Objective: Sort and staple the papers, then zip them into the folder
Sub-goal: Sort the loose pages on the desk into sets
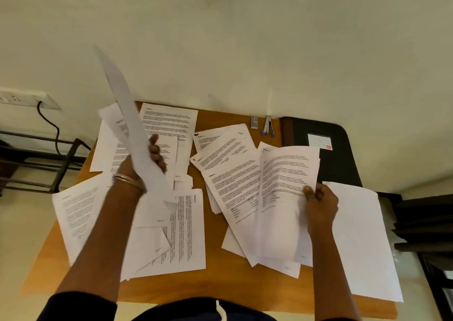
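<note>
Several printed sheets (188,227) lie scattered across the wooden table (220,284). My left hand (147,159) grips a lifted sheet (127,114) that stands edge-on and blurred above the left pile. My right hand (318,205) pinches the right edge of a printed sheet (286,173) raised over the right pile. A small stapler (268,126) and a staple box (255,122) sit at the table's far edge. The black zip folder (338,149) with a white label lies at the far right corner.
A blank white sheet (362,242) overhangs the table's right edge. A wall socket (27,99) with a black cable is on the left wall, above a dark metal rack (39,164). Dark furniture (426,222) stands to the right.
</note>
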A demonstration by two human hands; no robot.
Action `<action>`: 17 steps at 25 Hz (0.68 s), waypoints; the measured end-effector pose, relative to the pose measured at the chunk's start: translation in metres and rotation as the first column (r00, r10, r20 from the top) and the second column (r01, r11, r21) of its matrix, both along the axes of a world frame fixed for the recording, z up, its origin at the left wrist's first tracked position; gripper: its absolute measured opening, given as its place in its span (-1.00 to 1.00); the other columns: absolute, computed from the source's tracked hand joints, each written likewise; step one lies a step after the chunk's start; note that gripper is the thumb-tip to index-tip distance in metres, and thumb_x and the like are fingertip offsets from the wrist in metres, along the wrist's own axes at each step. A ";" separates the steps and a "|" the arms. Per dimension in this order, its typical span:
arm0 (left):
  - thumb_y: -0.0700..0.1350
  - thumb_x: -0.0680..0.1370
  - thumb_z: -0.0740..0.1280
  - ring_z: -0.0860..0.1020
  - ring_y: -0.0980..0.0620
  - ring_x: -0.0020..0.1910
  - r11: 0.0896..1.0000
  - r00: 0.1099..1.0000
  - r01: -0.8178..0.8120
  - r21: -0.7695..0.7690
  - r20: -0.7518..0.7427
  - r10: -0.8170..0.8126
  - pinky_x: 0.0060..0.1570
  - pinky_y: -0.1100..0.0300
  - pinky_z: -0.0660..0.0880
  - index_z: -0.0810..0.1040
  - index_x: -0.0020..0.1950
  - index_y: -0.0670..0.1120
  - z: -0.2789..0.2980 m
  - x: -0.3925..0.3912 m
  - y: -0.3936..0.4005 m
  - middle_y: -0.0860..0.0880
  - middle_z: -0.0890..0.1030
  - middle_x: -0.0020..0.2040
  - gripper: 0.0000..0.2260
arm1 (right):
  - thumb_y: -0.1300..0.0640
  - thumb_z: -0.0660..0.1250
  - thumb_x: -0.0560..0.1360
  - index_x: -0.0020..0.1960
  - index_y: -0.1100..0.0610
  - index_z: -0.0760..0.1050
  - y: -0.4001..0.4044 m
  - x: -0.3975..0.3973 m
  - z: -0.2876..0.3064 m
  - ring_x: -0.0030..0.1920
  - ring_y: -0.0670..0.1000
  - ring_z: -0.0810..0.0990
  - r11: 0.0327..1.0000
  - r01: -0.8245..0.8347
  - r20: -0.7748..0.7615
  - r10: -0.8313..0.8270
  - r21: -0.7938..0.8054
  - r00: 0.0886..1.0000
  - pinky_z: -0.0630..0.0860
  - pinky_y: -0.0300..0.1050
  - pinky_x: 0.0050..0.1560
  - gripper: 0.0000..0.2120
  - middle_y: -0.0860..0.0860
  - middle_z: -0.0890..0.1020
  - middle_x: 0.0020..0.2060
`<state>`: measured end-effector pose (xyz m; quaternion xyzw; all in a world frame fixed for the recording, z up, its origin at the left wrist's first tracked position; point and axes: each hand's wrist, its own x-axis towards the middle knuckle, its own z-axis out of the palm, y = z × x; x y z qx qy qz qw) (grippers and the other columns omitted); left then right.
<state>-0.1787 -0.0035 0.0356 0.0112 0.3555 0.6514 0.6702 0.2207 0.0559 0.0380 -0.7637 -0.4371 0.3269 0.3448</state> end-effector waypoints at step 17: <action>-0.32 0.51 0.32 0.45 -0.08 0.19 0.942 0.609 0.107 -0.317 -0.728 -0.314 0.16 0.09 0.40 0.28 0.33 -0.01 0.000 0.177 -0.003 0.01 0.44 0.20 -0.53 | -0.16 0.30 0.50 0.23 -0.05 0.46 -0.015 -0.001 0.023 -0.05 0.11 0.69 0.970 -0.169 -0.682 0.005 -0.173 0.731 0.65 -0.01 -0.24 -0.64 0.02 0.67 0.04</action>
